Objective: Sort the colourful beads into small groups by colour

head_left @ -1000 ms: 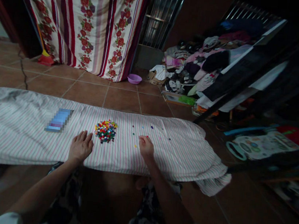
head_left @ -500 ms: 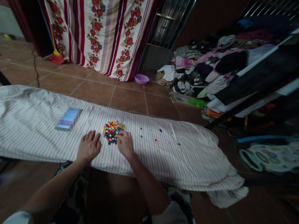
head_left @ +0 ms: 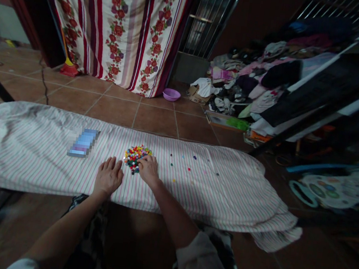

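A heap of small multicoloured pieces (head_left: 133, 154) lies on a striped cloth (head_left: 45, 170) that covers a long low surface. My left hand (head_left: 108, 177) rests flat on the cloth, left of the heap, fingers spread and holding nothing. At the heap's right edge is my right hand (head_left: 149, 169), its fingers bent together over the pieces; whatever is between the fingertips is too small to make out. Several single pieces lie apart on the cloth to the right, among them a red one (head_left: 189, 169), a yellow one (head_left: 174, 180) and a dark blue one (head_left: 195, 157).
A phone-like object (head_left: 83, 143), blurred out, lies on the cloth at the left. Beyond are a floral curtain (head_left: 134, 27), a purple basin (head_left: 171, 94) and a red broom (head_left: 69, 68). Piled clothes (head_left: 249, 82) lie at the back right, and a dark bar crosses there.
My right hand has moved very slightly left and deeper over the heap's edge. My left hand stays flat on the cloth. The whole view has shifted a little.
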Available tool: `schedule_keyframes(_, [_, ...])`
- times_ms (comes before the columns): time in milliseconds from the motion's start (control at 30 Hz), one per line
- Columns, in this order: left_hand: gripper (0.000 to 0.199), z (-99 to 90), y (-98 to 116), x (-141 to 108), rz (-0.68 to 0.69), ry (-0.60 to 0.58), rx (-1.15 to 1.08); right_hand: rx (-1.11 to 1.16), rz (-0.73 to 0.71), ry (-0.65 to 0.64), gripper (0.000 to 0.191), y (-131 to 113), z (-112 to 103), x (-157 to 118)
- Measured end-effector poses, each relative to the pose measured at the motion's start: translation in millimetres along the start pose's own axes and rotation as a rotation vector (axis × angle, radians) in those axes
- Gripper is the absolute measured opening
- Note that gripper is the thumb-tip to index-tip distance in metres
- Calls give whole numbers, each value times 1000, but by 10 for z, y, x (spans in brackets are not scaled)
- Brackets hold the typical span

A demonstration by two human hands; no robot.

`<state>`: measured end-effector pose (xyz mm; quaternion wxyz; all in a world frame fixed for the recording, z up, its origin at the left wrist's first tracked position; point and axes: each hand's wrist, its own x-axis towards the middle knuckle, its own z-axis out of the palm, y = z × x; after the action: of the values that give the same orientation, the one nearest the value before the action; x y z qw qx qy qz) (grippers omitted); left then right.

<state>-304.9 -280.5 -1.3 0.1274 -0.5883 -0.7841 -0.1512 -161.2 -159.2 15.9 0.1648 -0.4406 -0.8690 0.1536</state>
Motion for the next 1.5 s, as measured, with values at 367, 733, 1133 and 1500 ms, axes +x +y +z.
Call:
schedule_keyframes(367, [43, 30, -8, -1, -4, 0, 1, -23, 18, -37, 28, -65, -7, 30])
schedule_keyframes(733, [42, 37, -11, 2, -5, 5, -10, 34, -25, 37, 23, 21, 12, 6])
schedule_keyframes(1133, [43, 23, 5, 9, -14, -12, -26, 12, -25, 90, 25, -85, 30, 228])
schedule_keyframes(1500, [42, 37, -1, 8, -4, 10, 8, 0, 36, 57, 25, -130, 13, 338])
